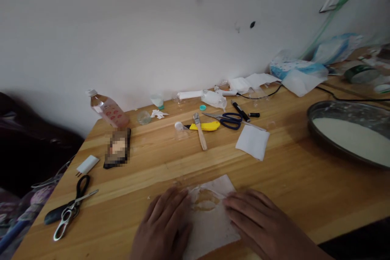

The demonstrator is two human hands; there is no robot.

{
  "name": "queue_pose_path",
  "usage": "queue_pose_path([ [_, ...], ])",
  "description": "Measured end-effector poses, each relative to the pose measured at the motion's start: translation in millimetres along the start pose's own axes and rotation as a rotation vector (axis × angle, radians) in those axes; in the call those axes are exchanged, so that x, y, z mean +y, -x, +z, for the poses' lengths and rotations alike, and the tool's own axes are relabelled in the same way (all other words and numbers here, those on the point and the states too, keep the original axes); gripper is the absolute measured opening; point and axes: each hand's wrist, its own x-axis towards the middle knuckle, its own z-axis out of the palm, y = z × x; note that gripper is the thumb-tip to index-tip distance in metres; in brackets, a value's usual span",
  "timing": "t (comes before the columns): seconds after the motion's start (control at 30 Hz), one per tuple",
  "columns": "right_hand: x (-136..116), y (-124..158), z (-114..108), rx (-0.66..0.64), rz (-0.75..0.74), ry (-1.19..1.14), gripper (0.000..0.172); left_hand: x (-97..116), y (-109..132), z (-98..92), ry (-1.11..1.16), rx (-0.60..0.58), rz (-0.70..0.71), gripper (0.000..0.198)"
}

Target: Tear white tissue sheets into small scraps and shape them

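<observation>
A thin white sheet (210, 231), like tissue or thin cloth, lies at the table's near edge with a ragged hole in its upper part that shows wood. My left hand (166, 223) rests palm down over its left side, fingers stretched out and close together. Along its right side lies my right hand (262, 219), also flat, its fingertips touching the sheet beside the hole. Beyond the hands are a wooden-handled brush (200, 136), lying across a yellow utility knife (210, 126), and navy-handled scissors (230, 121). A folded white square (252, 142) lies to their right.
At right stands a metal basin (313, 124) with whitish contents. To the left are a pink bottle (108, 109), a phone (128, 140), a white plug adapter (88, 164) and silver scissors (67, 213). A black pen (240, 111) and plastic packs (295, 69) lie further back.
</observation>
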Motion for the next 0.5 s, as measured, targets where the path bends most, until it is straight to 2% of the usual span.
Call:
queue_pose_path([
  [0.2,0.9,-0.2,-2.2,-0.014,0.079,-0.027,0.023,-0.2,3.3,0.4,-0.076,0.057,0.032,0.048],
  [0.33,7.0,-5.5,-1.0,-0.045,0.155,-0.005,0.029,5.3,14.7,6.0,-0.033,0.078,0.019,0.051],
  [0.43,10.6,-8.4,1.0,-0.059,0.157,-0.071,0.019,13.7,24.1,12.1,0.048,0.097,-0.08,0.044],
  [0.5,10.3,-9.3,1.5,-0.046,0.171,-0.109,0.019,19.2,27.3,15.3,0.135,0.111,-0.184,0.029],
])
